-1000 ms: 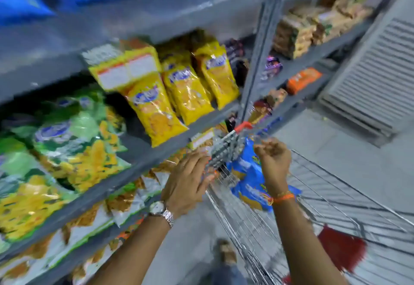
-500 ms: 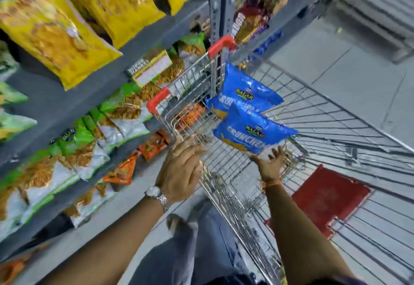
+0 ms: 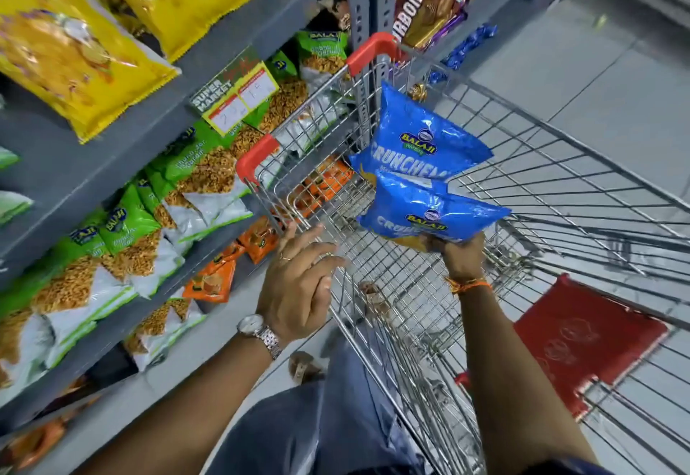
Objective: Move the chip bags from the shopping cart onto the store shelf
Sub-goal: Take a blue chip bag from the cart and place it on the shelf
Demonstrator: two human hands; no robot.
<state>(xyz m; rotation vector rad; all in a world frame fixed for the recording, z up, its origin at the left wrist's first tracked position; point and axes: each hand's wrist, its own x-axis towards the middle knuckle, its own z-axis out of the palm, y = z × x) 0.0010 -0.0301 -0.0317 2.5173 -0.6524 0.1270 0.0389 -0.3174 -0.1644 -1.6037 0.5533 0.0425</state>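
Two blue chip bags lie in the wire shopping cart [image 3: 560, 160], leaning against its front corner. My right hand [image 3: 461, 256] grips the bottom edge of the nearer blue bag [image 3: 429, 213] from below. The farther blue bag [image 3: 422, 134] stands behind it, partly overlapped. My left hand [image 3: 298, 284], with a wristwatch, rests with fingers apart on the cart's left rim and holds nothing. The grey store shelf [image 3: 123, 145] runs along the left, stocked with yellow bags [image 3: 74, 52] above and green-and-white bags [image 3: 123, 246] below.
A red flap [image 3: 582, 340] hangs inside the cart at the right. Orange packets [image 3: 213, 280] sit low on the shelf. A price tag [image 3: 235, 89] hangs from the shelf edge. Brown biscuit packs [image 3: 425, 7] fill the neighbouring shelf. Grey tiled floor lies beyond the cart.
My view has dropped from the shelves down to the cart. My right hand reached forward and closed on the nearer blue bag's lower edge. My left hand stayed at the cart rim.
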